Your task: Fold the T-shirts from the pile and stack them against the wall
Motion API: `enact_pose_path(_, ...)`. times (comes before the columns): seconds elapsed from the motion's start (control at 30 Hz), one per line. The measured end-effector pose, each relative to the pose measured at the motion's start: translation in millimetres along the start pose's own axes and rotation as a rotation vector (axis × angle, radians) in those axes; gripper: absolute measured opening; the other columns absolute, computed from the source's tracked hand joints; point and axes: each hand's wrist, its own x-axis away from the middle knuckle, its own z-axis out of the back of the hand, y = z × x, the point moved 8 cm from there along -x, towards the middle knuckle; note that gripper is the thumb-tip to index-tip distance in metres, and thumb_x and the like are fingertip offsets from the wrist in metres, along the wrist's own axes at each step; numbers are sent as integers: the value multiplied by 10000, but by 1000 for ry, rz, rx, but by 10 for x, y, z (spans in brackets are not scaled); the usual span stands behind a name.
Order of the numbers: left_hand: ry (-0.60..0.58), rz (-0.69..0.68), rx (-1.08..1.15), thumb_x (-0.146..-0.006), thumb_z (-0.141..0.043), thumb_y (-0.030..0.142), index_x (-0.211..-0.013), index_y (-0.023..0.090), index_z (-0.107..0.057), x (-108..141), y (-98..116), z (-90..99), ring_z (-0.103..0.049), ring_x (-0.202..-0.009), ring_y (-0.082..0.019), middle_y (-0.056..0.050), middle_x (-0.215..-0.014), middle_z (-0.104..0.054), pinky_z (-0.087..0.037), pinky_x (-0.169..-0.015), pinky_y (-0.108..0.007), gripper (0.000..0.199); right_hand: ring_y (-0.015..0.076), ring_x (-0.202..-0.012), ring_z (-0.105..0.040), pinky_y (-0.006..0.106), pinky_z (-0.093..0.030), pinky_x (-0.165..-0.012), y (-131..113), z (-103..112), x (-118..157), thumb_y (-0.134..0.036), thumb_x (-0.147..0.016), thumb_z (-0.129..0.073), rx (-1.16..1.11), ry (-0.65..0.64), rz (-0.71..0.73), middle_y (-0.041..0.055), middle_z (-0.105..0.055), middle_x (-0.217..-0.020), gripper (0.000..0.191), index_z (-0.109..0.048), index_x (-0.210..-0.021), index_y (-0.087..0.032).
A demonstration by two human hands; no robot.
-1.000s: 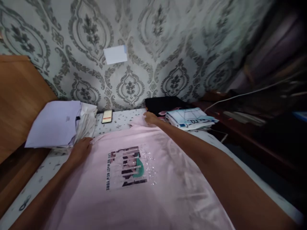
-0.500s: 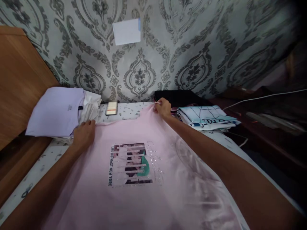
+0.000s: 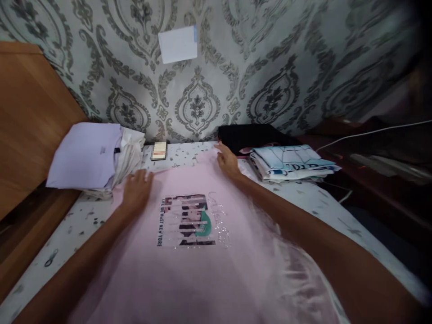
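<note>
The person's two bare arms extend forward from the lower corners of the view, slanting inward toward each other. The left arm (image 3: 88, 246) rises from the lower left to the left hand (image 3: 137, 191), which is held palm down with its back upward and its fingers slightly spread and bent. The right arm (image 3: 313, 229) slants in from the lower right, and the right hand (image 3: 228, 163) sits farther forward than the left, one finger stretched ahead, the others curled inward; its grip cannot be made out.
</note>
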Motion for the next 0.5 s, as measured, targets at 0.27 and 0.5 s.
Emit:
enact_pose_path(0.27, -177, -63, 352, -1025, -352, 461, -1447, 215, -449, 288, 137, -450, -351, -1462, -295, -134, -1572, -417, -301, -1171, -561, 499, 312, -1394, -449, 539, -353, -1130, 145, -23, 895, -370, -995, -355, 273, -229, 206, 187, -557, -1434, 449, -574, -1309, -134)
enact_pose_path(0.5, -73, 115, 12, -1003, -393, 330, -1358, 106, -540, -120, -718, -445, -260, -1505, -353, -220, -1577, -370, -253, -1198, -528, 445, 319, -1366, -476, 565, -363, -1104, 313, 56, 930, -388, -997, -314, 420, -198, 138, 184, -536, -1457, 485, -567, -1337, -151)
